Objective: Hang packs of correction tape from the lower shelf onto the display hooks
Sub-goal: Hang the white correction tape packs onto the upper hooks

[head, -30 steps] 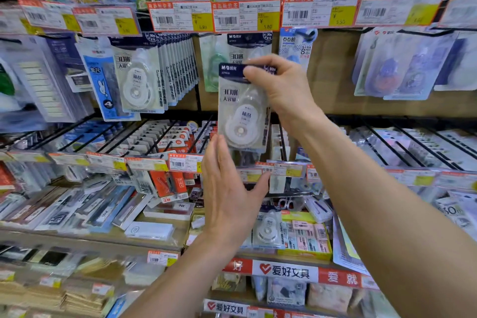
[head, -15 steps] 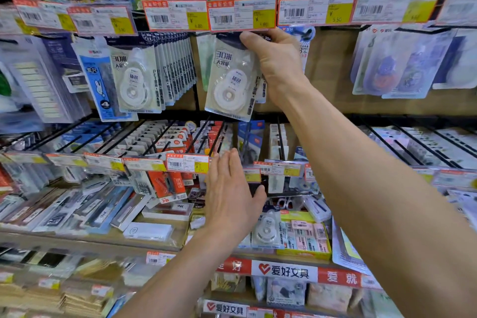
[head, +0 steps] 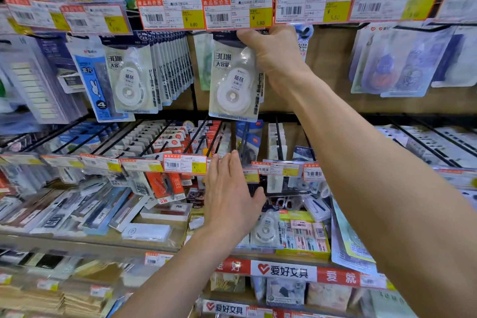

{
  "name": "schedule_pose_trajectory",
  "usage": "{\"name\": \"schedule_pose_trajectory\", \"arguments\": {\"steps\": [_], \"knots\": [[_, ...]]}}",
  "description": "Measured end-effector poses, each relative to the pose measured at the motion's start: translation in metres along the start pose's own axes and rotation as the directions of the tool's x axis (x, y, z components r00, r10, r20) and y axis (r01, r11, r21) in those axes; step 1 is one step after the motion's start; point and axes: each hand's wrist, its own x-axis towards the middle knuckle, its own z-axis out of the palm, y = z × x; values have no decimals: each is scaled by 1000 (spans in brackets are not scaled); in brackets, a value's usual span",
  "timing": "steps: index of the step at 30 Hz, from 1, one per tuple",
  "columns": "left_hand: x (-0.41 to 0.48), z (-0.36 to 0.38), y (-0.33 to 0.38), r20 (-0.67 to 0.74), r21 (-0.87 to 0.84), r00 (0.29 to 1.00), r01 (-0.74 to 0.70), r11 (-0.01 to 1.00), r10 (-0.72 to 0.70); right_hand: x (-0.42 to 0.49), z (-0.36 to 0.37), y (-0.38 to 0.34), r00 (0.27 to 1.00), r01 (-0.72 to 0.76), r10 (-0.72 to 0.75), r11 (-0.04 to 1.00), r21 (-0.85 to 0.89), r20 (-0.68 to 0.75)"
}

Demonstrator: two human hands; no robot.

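Observation:
My right hand (head: 273, 57) grips the top right of a clear correction tape pack (head: 233, 85) with a white dispenser inside, holding it up right under the orange price tags (head: 237, 11). The hook itself is hidden behind the tags. A full row of the same packs (head: 144, 72) hangs to the left. My left hand (head: 229, 201) hovers with straight fingers and nothing in it over the lower shelf, just left of another correction tape pack (head: 265, 230) lying there.
Black hook rods (head: 165, 142) with small packs fill the middle tier. Pens and boxed goods (head: 103, 212) lie on the lower shelf at left, an eraser box (head: 304, 235) at right. Blue blister packs (head: 392, 64) hang at upper right.
My right hand has lifted the pack from chest height up to just below the price tags. My left hand let go of its bottom edge and dropped toward the lower shelf.

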Motion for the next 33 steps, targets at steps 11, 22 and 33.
{"name": "schedule_pose_trajectory", "arguments": {"steps": [11, 22, 33], "knots": [[1, 2, 2, -12, 11, 1000, -11, 1000, 11, -5, -2, -3, 999, 3, -2, 1000, 19, -39], [0, 3, 0, -25, 10, 1000, -15, 1000, 15, -1, 5, 4, 1000, -12, 8, 987, 159, 24], [0, 4, -2, -37, -4, 999, -25, 1000, 25, 0, 4, 5, 997, 38, -32, 996, 86, -66]]}}
